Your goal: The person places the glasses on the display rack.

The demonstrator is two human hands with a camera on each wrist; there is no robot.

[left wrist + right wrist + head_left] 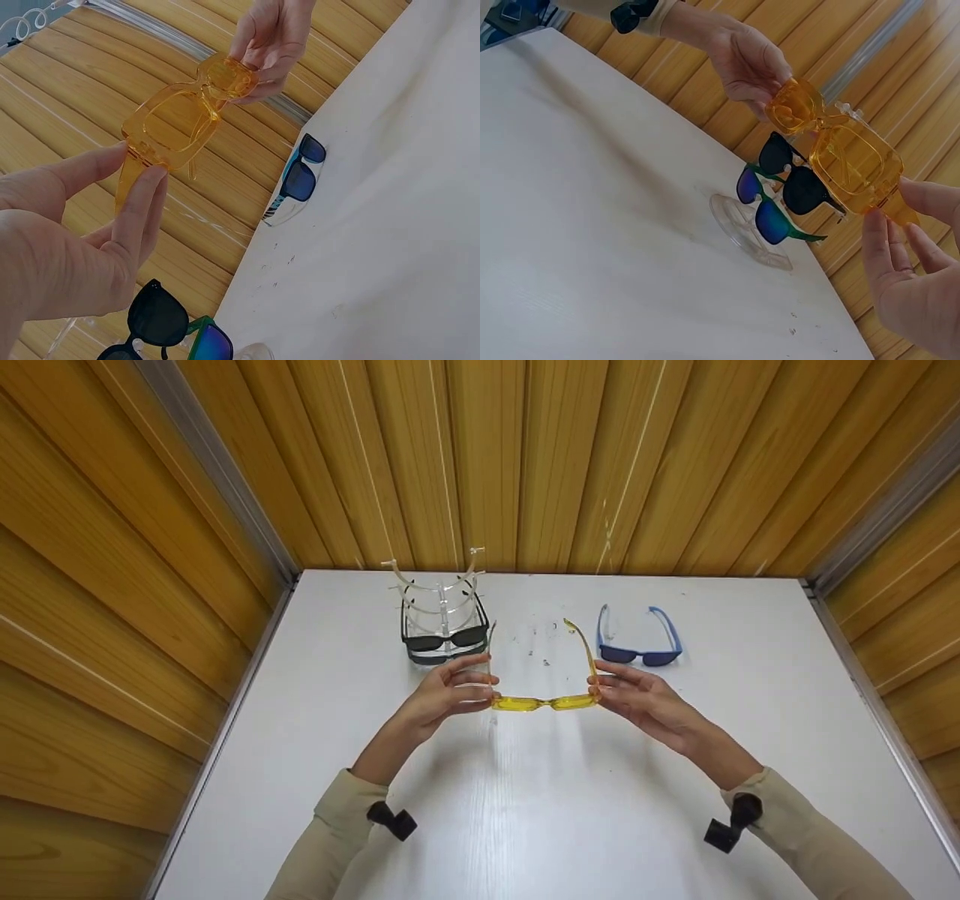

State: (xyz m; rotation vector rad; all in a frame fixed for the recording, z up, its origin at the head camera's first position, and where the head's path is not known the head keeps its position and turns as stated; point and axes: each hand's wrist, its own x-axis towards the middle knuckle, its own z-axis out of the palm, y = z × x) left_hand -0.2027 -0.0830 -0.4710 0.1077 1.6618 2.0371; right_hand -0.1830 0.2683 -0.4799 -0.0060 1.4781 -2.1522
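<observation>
A pair of translucent yellow glasses is held up over the table, temples spread and pointing away from me. My left hand pinches its left hinge corner between thumb and fingers. At the opposite corner my right hand grips in the same way. Behind the left hand stands a clear display stand. It bears black sunglasses and, below them, green-framed sunglasses with blue mirrored lenses. Blue sunglasses rest on the table beyond the right hand, temples unfolded.
The white table meets wood-patterned panels at the back and sides, with metal strips in the corners. Small dark marks dot the tabletop between the stand and the blue sunglasses. The stand's upper arms hold no glasses.
</observation>
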